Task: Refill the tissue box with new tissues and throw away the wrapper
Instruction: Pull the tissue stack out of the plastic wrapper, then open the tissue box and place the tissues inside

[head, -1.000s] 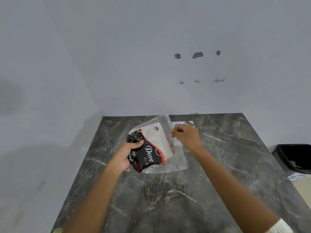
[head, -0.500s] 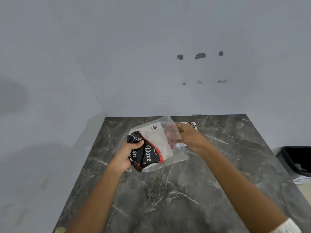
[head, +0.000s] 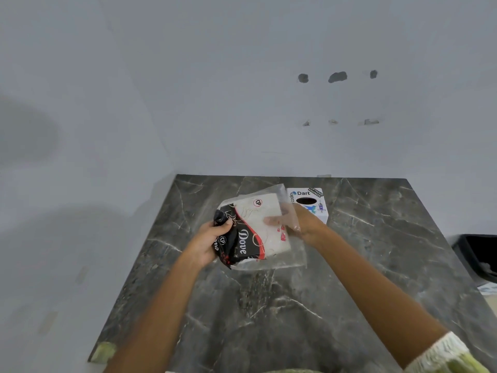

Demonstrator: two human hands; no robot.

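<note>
**A:** ok so where are we at? We've got the tissue pack [head: 258, 232] up off the dark marble table [head: 269, 313], held between both hands roughly over the middle of it.

**B:** yep. Our left hand [head: 208, 244] is clamped on the black "Dove" end of the pack, thumb on top, fingers curled underneath. Our right hand [head: 298, 224] has gone into the open end of the clear wrapper [head: 293, 254]; we can see the fingers [head: 271, 220] through the plastic, lying flat on the white tissues. Whether they're actually pinching the stack or just resting on it, we can't tell.

**A:** and the tissue box [head: 309, 201]?

**B:** sitting on the table just behind our right hand, toward the wall. White, "Dart" printed on top, with a dark oval slot facing up. Our wrist covers its near corner.

**A:** the wrapper's loose clear end hangs off to the right, below our right hand. The bin [head: 478, 257] is the black thing at the right edge, off the table and well apart from the pack.
</note>
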